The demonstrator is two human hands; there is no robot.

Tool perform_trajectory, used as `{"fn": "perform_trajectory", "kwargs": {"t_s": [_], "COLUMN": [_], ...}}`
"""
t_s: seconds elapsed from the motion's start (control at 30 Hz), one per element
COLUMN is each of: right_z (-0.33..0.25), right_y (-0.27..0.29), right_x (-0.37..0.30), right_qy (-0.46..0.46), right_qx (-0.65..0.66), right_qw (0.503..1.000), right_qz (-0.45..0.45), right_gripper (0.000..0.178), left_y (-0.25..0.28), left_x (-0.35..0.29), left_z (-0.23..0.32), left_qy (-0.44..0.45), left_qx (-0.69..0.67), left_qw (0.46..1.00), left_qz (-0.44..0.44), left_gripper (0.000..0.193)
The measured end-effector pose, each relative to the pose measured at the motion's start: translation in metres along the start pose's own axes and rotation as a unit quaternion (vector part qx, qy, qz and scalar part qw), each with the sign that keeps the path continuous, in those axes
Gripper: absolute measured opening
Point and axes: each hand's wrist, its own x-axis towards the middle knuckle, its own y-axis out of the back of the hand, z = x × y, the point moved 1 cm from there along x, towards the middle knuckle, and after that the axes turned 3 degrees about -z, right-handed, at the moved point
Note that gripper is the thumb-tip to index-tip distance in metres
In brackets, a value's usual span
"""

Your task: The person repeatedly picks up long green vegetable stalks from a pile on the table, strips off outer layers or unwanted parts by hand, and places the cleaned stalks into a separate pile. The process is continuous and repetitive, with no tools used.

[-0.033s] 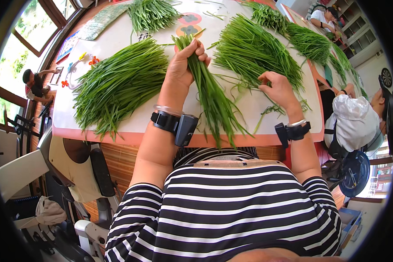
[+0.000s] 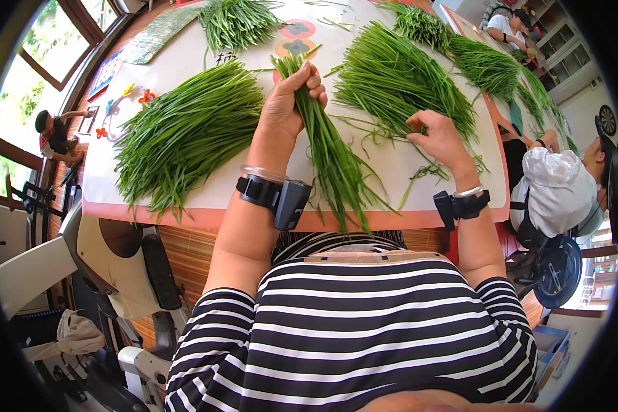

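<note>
My left hand (image 2: 285, 103) is closed round the upper end of a bunch of garlic chives (image 2: 334, 161). The long green leaves fan down toward the table's near edge. To the right, my right hand (image 2: 442, 143) hovers low over some loose chive leaves (image 2: 422, 170), its fingers curled toward the thumb; whatever it pinches is too small to make out. A large heap of chives (image 2: 189, 130) lies left of my left forearm. Another big heap (image 2: 408, 79) lies just beyond my right hand.
The white table (image 2: 144, 189) has a pink edge. More chives (image 2: 237, 24) lie at the far side, beside a flat wrapped package (image 2: 161, 34). A person in white (image 2: 556, 182) sits close on the right, another (image 2: 508, 31) farther back. A beige chair (image 2: 113, 254) stands at the left.
</note>
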Motion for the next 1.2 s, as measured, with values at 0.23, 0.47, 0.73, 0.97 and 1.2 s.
{"fn": "perform_trajectory", "kwargs": {"t_s": [0.23,0.47,0.73,0.97,1.2], "right_z": [-0.022,-0.030,-0.048,-0.063,-0.031], "right_y": [-0.030,-0.050,-0.047,-0.048,-0.039], "right_x": [0.054,0.073,0.060,0.050,0.069], "right_qy": [0.043,0.034,0.063,0.041,0.079], "right_qx": [-0.025,-0.047,0.069,0.173,0.004], "right_qw": [0.991,0.984,0.979,0.982,0.979], "right_qz": [0.128,0.166,0.179,0.061,0.186], "right_gripper": [0.014,0.009,0.009,0.008,0.009], "left_y": [-0.001,0.002,0.001,-0.003,-0.002], "left_x": [0.003,0.006,0.007,0.005,0.005], "left_z": [-0.011,-0.017,-0.027,-0.026,-0.026], "left_qy": [0.046,0.038,0.031,0.036,0.040], "left_qx": [0.077,0.063,0.092,0.107,0.044], "left_qw": [0.995,0.994,0.992,0.989,0.996], "left_qz": [0.029,0.085,0.082,0.100,0.063], "left_gripper": [0.020,0.023,0.028,0.025,0.020]}}
